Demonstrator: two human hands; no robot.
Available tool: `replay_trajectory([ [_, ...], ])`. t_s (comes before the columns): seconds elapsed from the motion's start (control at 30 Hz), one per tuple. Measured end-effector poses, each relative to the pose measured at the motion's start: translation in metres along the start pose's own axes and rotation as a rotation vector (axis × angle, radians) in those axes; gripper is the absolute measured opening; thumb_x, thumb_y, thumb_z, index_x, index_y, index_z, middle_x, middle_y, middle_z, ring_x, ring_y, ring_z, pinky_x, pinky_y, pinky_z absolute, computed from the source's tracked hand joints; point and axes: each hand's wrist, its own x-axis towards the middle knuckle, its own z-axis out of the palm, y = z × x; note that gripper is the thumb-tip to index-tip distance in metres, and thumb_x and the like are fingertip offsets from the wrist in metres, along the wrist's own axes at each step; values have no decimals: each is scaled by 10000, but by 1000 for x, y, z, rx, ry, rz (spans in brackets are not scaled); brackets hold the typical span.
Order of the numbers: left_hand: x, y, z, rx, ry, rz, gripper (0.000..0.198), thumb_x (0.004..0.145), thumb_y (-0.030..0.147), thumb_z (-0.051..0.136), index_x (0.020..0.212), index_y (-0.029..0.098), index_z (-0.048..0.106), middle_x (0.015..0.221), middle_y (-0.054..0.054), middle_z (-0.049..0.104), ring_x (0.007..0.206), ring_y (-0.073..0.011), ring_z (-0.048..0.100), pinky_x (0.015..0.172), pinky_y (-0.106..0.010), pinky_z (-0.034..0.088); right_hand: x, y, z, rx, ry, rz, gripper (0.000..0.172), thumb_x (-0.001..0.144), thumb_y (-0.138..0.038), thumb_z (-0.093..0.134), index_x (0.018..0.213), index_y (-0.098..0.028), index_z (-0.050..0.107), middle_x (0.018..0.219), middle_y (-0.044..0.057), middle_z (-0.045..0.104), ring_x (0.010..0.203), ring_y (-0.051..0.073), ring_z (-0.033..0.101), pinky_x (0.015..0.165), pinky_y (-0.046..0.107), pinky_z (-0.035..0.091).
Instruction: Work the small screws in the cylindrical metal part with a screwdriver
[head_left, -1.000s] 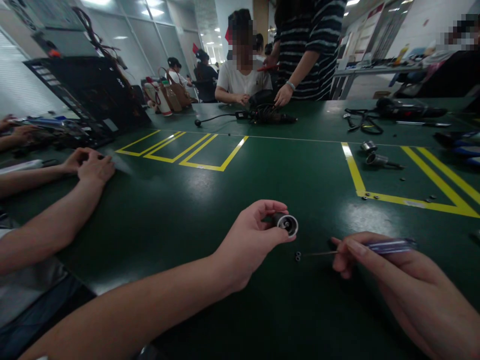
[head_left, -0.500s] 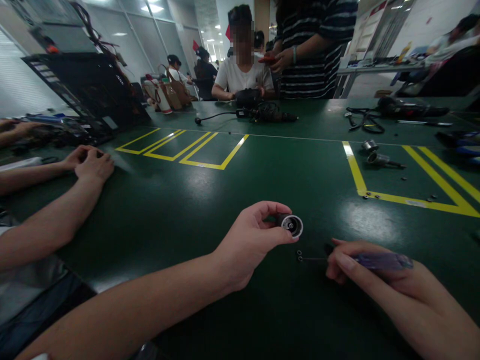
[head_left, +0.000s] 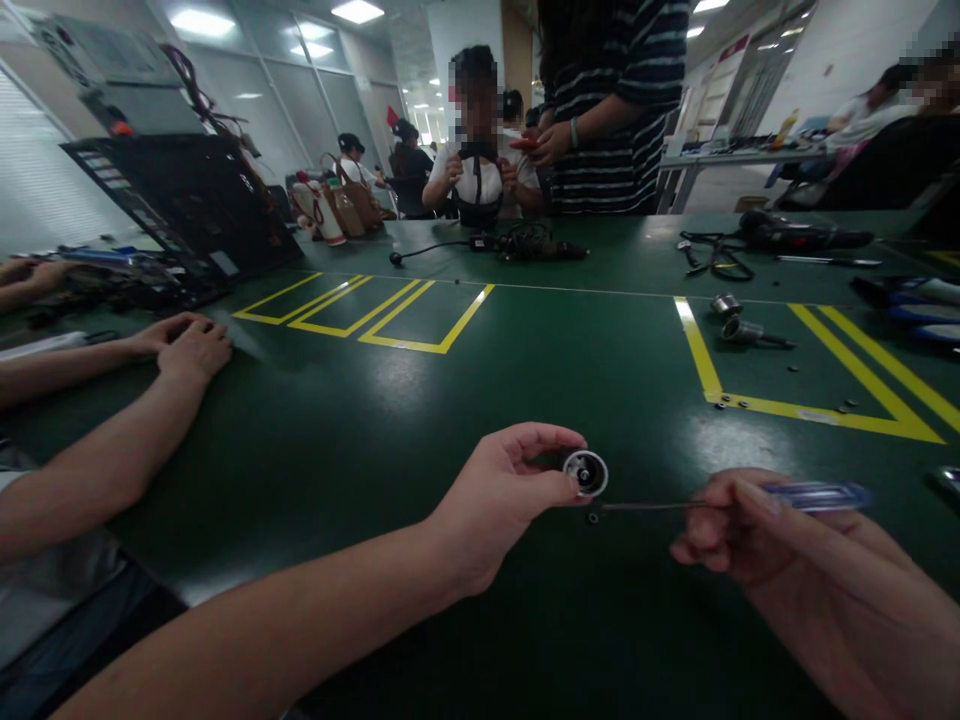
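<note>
Head view: small parts pinched at the fingertips.
Left hand (head_left: 502,500) grips a light, rigid metal cylinder (head_left: 583,472) by its sides; right hand (head_left: 742,535) closed on a screwdriver (head_left: 750,498), tip just beside it.

Worktop: we see a dark green worktop (head_left: 375,420) marked with yellow tape boxes (head_left: 390,310).
Light: we see ceiling panels (head_left: 358,12) glowing overhead, their glare on the green surface.
Left wall: we see glass partitions (head_left: 300,100).
Far right: we see another table (head_left: 720,160) before a pale wall (head_left: 847,50).

Left hand (head_left: 501,500) holds the cylinder (head_left: 584,472) left of the screwdriver (head_left: 739,498) (right hand (head_left: 757,535)) — washer (head_left: 593,518) beneath.
</note>
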Motion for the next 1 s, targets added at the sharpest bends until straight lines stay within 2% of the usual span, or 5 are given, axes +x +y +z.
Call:
replay_trajectory([
  [0.13,-2,-2,2,7,-42,12,323,628,52,695,930,132,612,952,-48,664,827,-132,622,770,-276,488,-12,7,-7,-428,28,-295,141,804,-324,585,900,-278,678,838,11,710,767,187,679,630,234,578],
  [0.3,-4,-6,4,42,-57,46,268,650,51,671,887,147,593,971,-45,665,828,-127,626,753,-268,493,-19,5,-4,-825,-122,-546,211,819,-250,563,1010,-329,606,927,-43,708,810,147,684,675,170,565],
  [0.43,-4,-9,4,73,-58,76,234,661,81,658,877,149,602,917,-44,675,776,-126,633,723,-269,501,-15,0,-1,-943,-202,-717,218,832,-234,540,1033,-312,576,944,-45,708,826,125,686,715,150,556],
  [0.6,-4,-12,8,141,-10,155,183,653,92,621,832,130,638,887,-60,683,745,-135,636,670,-256,513,-17,7,-3,-1050,-188,-868,238,829,-208,533,1057,-267,565,933,-14,714,825,126,687,767,170,548],
  [1.0,-6,-15,12,161,44,232,163,635,34,585,750,127,653,958,-72,684,821,-163,661,711,-272,553,-18,6,6,-1113,-198,-1002,278,743,-161,598,1009,-243,596,866,-6,740,742,155,707,711,194,579],
])
